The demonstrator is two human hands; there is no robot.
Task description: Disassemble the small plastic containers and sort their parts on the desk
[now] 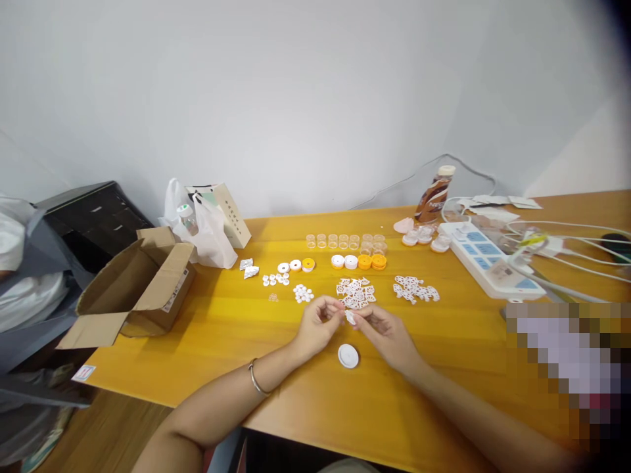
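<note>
My left hand [318, 322] and my right hand [387, 332] meet over the yellow table [236, 328], and together they pinch a small white plastic piece [350, 318] between the fingertips. A round white cap [348, 356] lies on the table just below the hands. Just beyond the hands lies a heap of white lattice pieces [355, 293], with a second heap [415, 289] to its right. My left wrist wears a thin bracelet.
A row of clear small cups [345, 242] and white and orange caps [357, 261] sits further back. Small white discs [302, 293] lie left of centre. An open cardboard box [140, 282] is at the left edge, a power strip [493, 259] with cables and a bottle [434, 195] at right.
</note>
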